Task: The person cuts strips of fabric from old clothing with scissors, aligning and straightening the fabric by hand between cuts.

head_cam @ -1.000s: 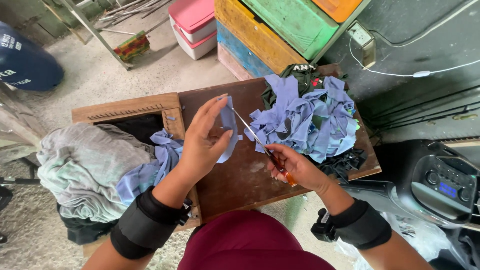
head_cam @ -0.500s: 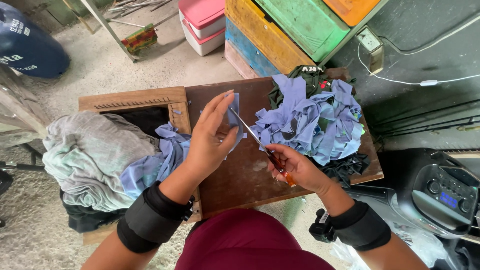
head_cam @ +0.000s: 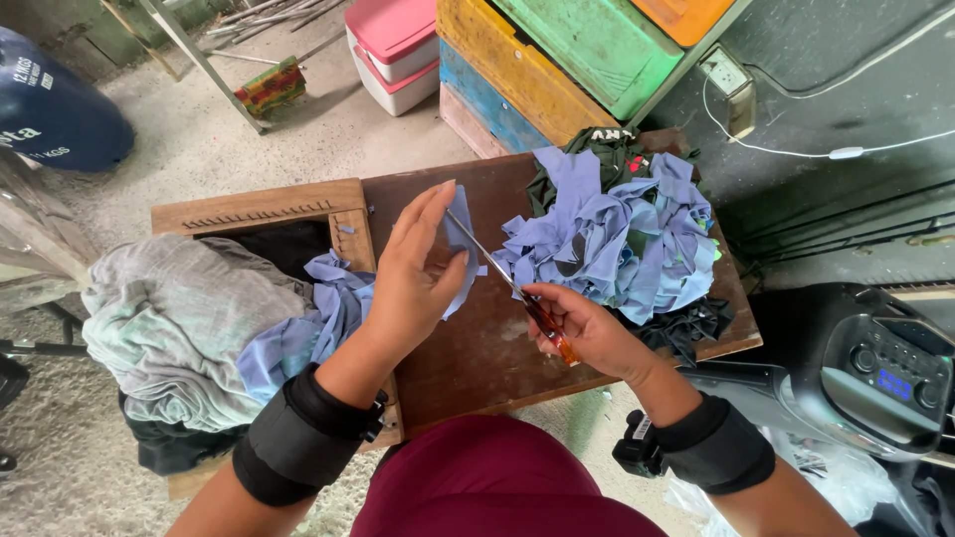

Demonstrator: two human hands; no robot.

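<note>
Two bare hands work over a dark brown wooden tabletop (head_cam: 477, 348), its surface worn and smooth. The left hand (head_cam: 413, 283) is raised with its fingers (head_cam: 423, 214) stretched long and nearly straight, thumb pressed toward them, pinching a small, limp scrap of pale blue cloth (head_cam: 458, 249) that hangs soft and slightly curled behind the palm. The right hand (head_cam: 587, 333) is curled tight around the amber, translucent handle of a pair of scissors (head_cam: 517, 293); the slim metal blades slant up and to the left, their tips meeting the top edge of the scrap. How far the blades are parted cannot be told.

Just beyond the scissors lies a heap of blue fabric strips (head_cam: 617, 239), crumpled and twisted, piled over dark green and black cloth at the tabletop's far right end. To the left, a light wooden frame (head_cam: 259, 209) with a notched rail borders a dark opening; a rumpled grey-green garment (head_cam: 169, 328) and a fold of blue fabric (head_cam: 308, 328) drape over it. Both wrists wear thick black padded bands (head_cam: 298, 447). Painted wooden crates (head_cam: 557, 60) in yellow, blue and green are stacked behind, beside a pink and white plastic box (head_cam: 398, 45)
</note>
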